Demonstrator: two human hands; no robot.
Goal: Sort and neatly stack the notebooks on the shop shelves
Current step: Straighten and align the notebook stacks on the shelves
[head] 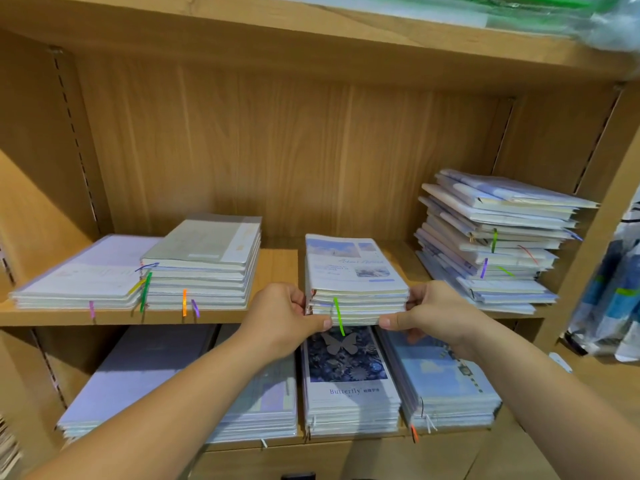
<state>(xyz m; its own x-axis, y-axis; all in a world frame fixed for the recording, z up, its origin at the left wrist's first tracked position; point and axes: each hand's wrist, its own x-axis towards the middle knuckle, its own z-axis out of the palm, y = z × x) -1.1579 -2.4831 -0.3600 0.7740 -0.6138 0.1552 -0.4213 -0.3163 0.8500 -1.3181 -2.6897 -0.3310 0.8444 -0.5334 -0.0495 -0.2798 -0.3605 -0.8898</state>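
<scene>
Gripping notebook stack (356,292) — between left hand (287,317) | right hand (433,313)

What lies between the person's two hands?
In the head view, a small stack of pale blue-covered notebooks with a green ribbon lies between left hand and right hand, both gripping it.

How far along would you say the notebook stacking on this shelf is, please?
Roughly halfway, I'd judge. Done: the far-left stack and the next stack look squared. In hand: the left hand and right hand grip the centre stack at the front edge of the shelf. Left: the right pile lies jumbled and skewed.
</scene>
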